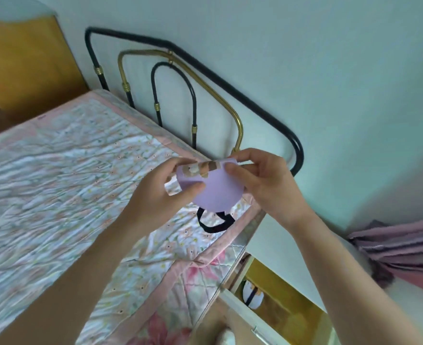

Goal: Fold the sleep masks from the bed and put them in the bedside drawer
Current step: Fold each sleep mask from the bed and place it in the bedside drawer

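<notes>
Two hands hold one lilac sleep mask [211, 190] in the air above the bed's corner, near the headboard. Left hand [163, 192]: thumb and fingertips pinch the mask's edge at 9 o'clock, fingers curled. Right hand [260, 180]: fingers curled, pinching the top edge at 2 o'clock. A patterned face shows along the upper border, so the mask appears doubled over on itself. Black elastic strap [214, 221]: hangs free in a loop from the mask at 6 o'clock, just above the floral quilt [68, 170].

Bedside drawer [287, 305]: open, at 5 o'clock from the mask, beside the bed's edge. Inside lies a white folded mask [252, 295] with a dark band. Black-and-brass headboard [195, 78] stands at 12 o'clock; pink cloth [404, 255] lies at 4 o'clock.

Risks, as judged: the light pinch grips hold only the rim, so the fold may spring open if either is relaxed in transfer. The dangling strap may snag the drawer's front or trail outside it unless tucked in first.
</notes>
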